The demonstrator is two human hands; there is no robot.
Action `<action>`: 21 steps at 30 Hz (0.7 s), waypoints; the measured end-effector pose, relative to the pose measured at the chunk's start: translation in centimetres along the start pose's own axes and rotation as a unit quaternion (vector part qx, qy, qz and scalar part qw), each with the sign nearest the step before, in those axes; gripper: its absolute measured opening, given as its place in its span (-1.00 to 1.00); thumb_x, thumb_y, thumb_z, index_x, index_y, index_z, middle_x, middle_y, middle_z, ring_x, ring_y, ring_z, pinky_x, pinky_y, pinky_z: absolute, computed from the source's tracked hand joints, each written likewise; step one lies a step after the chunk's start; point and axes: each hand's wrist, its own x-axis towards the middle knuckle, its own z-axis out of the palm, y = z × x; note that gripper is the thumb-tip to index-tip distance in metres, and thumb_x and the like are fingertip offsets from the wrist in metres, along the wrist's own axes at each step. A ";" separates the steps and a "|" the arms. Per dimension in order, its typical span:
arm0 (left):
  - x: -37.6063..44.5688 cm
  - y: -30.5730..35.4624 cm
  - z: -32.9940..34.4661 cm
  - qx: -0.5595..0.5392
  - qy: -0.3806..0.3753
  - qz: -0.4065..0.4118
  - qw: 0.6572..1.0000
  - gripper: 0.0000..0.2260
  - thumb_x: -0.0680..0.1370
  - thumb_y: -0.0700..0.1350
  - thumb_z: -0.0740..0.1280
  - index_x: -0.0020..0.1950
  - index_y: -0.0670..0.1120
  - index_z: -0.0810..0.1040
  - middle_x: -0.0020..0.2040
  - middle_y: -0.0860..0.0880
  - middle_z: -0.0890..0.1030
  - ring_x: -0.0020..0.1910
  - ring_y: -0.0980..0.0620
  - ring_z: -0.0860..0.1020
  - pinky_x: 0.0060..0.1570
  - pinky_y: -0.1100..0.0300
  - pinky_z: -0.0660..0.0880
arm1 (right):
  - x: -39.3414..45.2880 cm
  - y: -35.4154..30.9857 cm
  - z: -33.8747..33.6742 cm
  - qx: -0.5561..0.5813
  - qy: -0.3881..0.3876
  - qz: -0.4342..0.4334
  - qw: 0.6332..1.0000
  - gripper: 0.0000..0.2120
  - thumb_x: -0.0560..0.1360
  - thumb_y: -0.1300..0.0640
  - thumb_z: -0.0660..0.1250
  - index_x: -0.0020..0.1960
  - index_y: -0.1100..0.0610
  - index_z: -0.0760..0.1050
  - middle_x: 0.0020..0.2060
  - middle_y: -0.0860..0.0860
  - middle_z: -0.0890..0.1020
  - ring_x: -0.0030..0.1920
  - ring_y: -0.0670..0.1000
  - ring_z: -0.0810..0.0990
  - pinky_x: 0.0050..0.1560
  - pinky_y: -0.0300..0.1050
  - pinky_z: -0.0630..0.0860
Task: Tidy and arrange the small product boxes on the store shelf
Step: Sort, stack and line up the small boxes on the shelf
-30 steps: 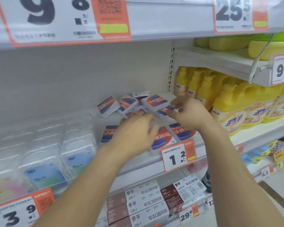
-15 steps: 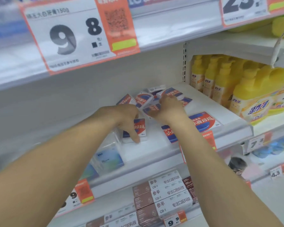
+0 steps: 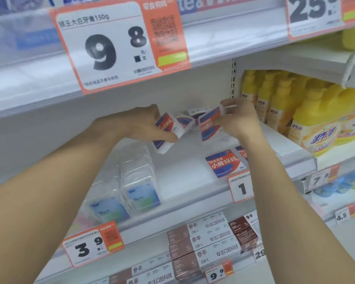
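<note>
A white store shelf (image 3: 184,181) is spanning the view beneath a large price tag (image 3: 119,46), with yellow bottles (image 3: 316,124) standing to the right and clear packs (image 3: 139,181) sitting to the left. The left hand (image 3: 139,124) is gripping a small stack of red-and-blue boxes (image 3: 166,130), thumb beneath and fingers curled above, while the right hand (image 3: 240,117) is pinching one tilted box (image 3: 209,124) above the shelf. Two further boxes (image 3: 223,162) are lying flat at the front edge, and three or so are resting behind the hands, their count uncertain.
</note>
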 end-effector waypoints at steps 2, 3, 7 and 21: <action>-0.1 -0.3 0.3 -0.008 -0.038 -0.016 0.999 -0.44 0.38 0.30 0.41 0.21 0.00 0.39 -0.04 0.07 0.55 -0.09 0.08 0.54 -0.06 0.13 0.48 | 0.0 0.2 -1.8 0.025 0.037 0.004 0.999 -0.54 0.36 0.32 0.47 0.22 0.07 0.52 0.12 0.03 0.61 0.06 0.06 0.64 -0.02 -0.04 0.64; -0.1 -0.3 0.7 -0.022 -0.054 -0.018 0.998 -0.52 0.40 0.27 0.40 0.15 0.02 0.42 -0.06 0.09 0.55 -0.11 0.10 0.53 -0.14 0.17 0.48 | -0.1 0.3 -2.5 0.029 0.048 0.008 0.998 -0.56 0.37 0.31 0.46 0.21 0.08 0.53 0.13 0.04 0.63 0.06 0.07 0.66 -0.01 -0.01 0.65; -0.3 0.3 1.4 -0.065 -0.089 -0.005 0.994 -0.76 0.48 0.22 0.35 -0.14 0.13 0.36 -0.15 0.19 0.48 -0.22 0.24 0.46 -0.33 0.34 0.31 | -0.3 1.0 -3.9 0.022 0.037 0.037 0.998 -0.59 0.43 0.24 0.47 0.24 0.06 0.49 0.14 0.03 0.63 0.04 0.09 0.68 -0.20 -0.10 0.64; 0.8 9.8 6.5 -0.080 0.026 0.107 0.991 -0.18 0.23 0.35 0.47 0.39 0.08 0.32 0.29 -0.04 0.37 0.08 0.02 0.46 0.04 0.19 0.43 | 1.4 5.8 -9.2 -0.188 -0.031 0.042 0.981 -0.66 0.48 0.10 0.44 0.22 0.15 0.58 0.10 0.11 0.67 0.10 0.14 0.63 0.18 0.04 0.55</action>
